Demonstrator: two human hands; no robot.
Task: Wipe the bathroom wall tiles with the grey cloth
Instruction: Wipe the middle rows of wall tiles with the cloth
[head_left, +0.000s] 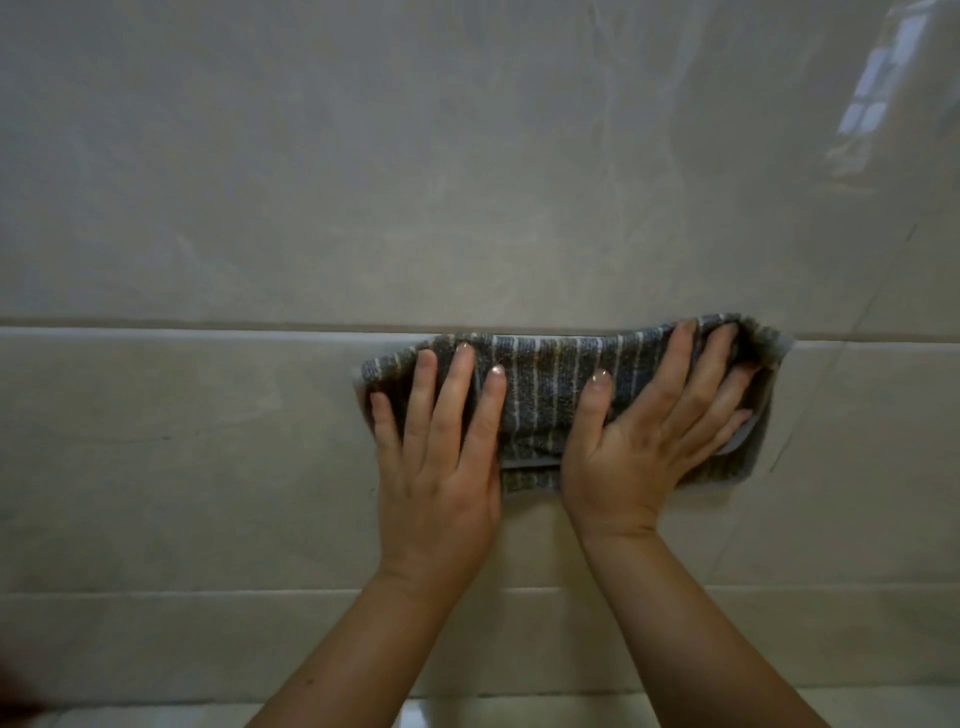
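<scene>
The head view looks straight at glossy beige wall tiles (260, 182) with a faint marbled veining, filling nearly the whole frame. A horizontal grout line (156, 325) crosses the middle of the picture, and a second joint runs lower down behind the forearms. In the upper right corner the glaze carries a bright window reflection (878, 88). The grey cloth (545, 395) lies flat against the wall right of centre, its top edge along the middle grout line. It is dark grey terry with thin pale stripes running up and down, folded into a long band, with a doubled edge showing at its bottom and a bunched fold at its right end. The left hand (441, 452) presses on the cloth's left end, its fingers straight and slightly spread, palm partly on the bare tile below. The right hand (639, 441) presses on the right half, fingers stretched out and angled toward the upper right, their tips at the bunched fold.
</scene>
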